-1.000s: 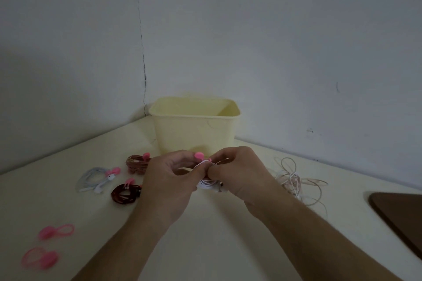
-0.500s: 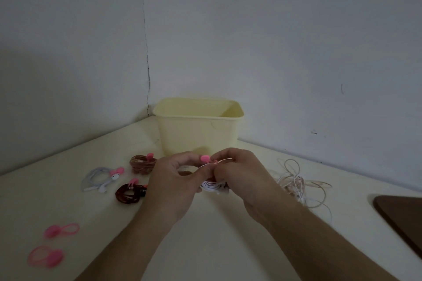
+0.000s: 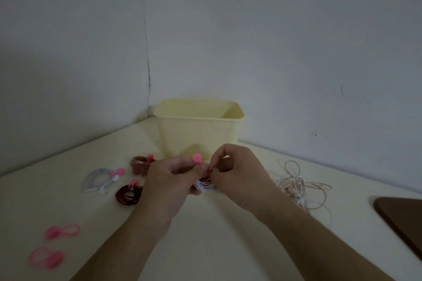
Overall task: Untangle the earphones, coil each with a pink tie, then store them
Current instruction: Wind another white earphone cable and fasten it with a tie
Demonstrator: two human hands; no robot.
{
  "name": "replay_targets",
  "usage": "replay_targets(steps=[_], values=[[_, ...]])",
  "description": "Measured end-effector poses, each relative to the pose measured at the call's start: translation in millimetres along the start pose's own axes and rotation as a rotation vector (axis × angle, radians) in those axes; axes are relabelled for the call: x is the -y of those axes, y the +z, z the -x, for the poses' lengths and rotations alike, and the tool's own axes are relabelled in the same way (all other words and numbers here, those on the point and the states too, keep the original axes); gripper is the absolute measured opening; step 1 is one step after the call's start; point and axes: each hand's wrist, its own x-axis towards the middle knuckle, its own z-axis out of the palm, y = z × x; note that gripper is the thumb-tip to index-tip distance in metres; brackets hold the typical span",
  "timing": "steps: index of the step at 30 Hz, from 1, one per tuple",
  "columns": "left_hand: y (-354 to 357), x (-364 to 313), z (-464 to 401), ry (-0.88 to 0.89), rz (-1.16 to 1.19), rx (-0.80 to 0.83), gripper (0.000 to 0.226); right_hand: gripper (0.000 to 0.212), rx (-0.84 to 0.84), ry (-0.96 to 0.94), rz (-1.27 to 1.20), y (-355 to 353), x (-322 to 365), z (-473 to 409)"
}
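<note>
Your left hand (image 3: 170,180) and your right hand (image 3: 239,173) meet just above the desk (image 3: 205,235), fingertips almost touching. Between them you hold a small coil of white earphones (image 3: 204,186). The fingers of both hands are curled, and each grip pinches the coil and the pink tie (image 3: 196,158) on it. The round end of the tie sticks up above your left thumb.

Right behind your hands stands the yellow bin (image 3: 198,130), open at the top.

To the left of your left hand lie three coils that already wear pink ties: a white one (image 3: 100,179), a dark red one (image 3: 127,195) and a brown one (image 3: 140,163). Further left and nearer to you lie two spare pink ties (image 3: 61,231) (image 3: 45,258).

To the right of your right hand lies a loose tangle of pale earphones (image 3: 296,186). Well off to the right, a dark brown board (image 3: 402,217) lies at the edge of the desk.
</note>
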Motion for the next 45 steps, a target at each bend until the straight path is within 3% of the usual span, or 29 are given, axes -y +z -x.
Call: replay_targets(steps=[9,19,26,37,45], values=[[1.8,1.3,1.0,-0.021,0.011,0.010,0.008,0.025,0.029,-0.087,0.139,1.5,5.1,3.7],[-2.6,-2.8,-1.6,-0.157,0.149,0.013,0.012,0.021,0.007,-0.107,0.095,0.6,4.0,4.5],[-5.6,-3.9,-2.1,-0.198,0.140,0.108,0.018,0.020,0.006,-0.109,0.142,2.6,2.7,3.3],[-6.1,-6.4,-3.6,-0.192,0.161,0.188,0.021,0.020,0.024,-0.086,0.122,0.9,-3.3,-0.8],[-6.0,-1.2,-5.8,-0.084,0.107,0.190,0.018,0.018,0.083,-0.075,0.066,-1.6,-8.8,-3.6]])
